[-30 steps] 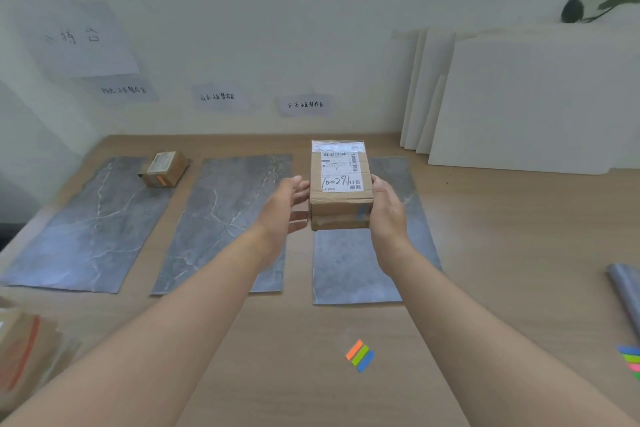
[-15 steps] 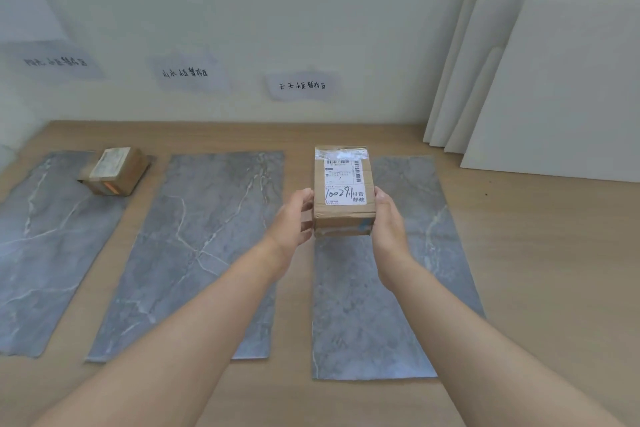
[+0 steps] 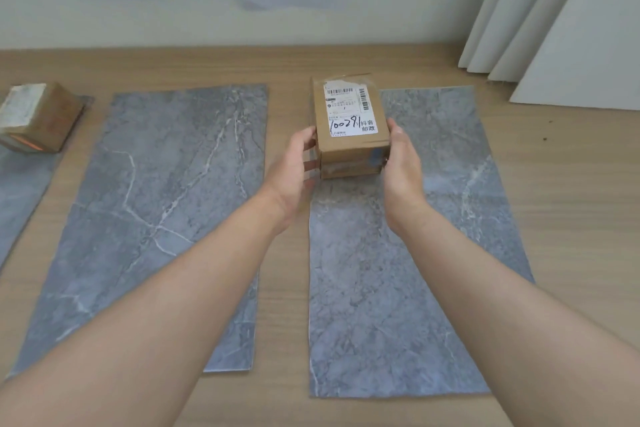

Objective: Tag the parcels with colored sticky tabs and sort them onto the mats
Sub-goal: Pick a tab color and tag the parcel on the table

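Orange-tabbed parcel (image 3: 38,116) sits far left on the left mat (image 3: 17,191), the middle mat (image 3: 166,201) lying between it and my hands. My left hand (image 3: 294,166) and right hand (image 3: 401,163) clamp the labelled parcel (image 3: 349,125) from both sides at the far left corner of the right mat (image 3: 374,322), whose length stretches toward me.

Soft, even light keeps the scene bright. Shadows are faint: a pale one under the box (image 3: 349,135) and a thin dark edge beside the small parcel (image 3: 34,114) at far left, which looks slightly blurred. The wide lens stretches everything toward the picture's edges.
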The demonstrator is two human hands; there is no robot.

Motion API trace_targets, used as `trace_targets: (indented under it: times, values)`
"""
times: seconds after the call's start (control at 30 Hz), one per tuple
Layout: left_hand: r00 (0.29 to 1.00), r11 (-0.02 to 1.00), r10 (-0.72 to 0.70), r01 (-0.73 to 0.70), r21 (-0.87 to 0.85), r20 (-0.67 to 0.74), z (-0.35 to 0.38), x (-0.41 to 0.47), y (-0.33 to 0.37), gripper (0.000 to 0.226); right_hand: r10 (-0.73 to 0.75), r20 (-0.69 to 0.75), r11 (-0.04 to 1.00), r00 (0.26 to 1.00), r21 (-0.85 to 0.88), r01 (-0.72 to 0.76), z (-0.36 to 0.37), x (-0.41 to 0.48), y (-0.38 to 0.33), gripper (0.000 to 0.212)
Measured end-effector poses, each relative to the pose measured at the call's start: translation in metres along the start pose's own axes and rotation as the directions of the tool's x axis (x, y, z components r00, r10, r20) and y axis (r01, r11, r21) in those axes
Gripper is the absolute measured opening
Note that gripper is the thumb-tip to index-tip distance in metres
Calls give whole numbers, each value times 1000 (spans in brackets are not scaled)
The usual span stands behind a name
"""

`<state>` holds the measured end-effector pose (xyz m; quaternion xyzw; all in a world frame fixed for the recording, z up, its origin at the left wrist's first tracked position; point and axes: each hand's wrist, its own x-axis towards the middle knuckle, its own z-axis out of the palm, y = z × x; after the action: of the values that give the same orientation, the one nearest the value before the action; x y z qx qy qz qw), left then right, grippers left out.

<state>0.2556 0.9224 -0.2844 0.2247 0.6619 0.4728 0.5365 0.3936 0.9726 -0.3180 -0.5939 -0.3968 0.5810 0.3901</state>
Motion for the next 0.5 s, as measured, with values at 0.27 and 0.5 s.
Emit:
trace_targets:
  times: [0.27, 0.5]
  values:
    - [999, 999, 42, -41, 31, -29, -19, -35, 16, 49, -16, -49, 998, 999, 53, 19, -12, -44, -22, 48]
    - [994, 995, 103, -102, 20, -33, -29, -127, 59, 51, -45, -23, 996, 999, 77, 47, -24, -128, -74, 47]
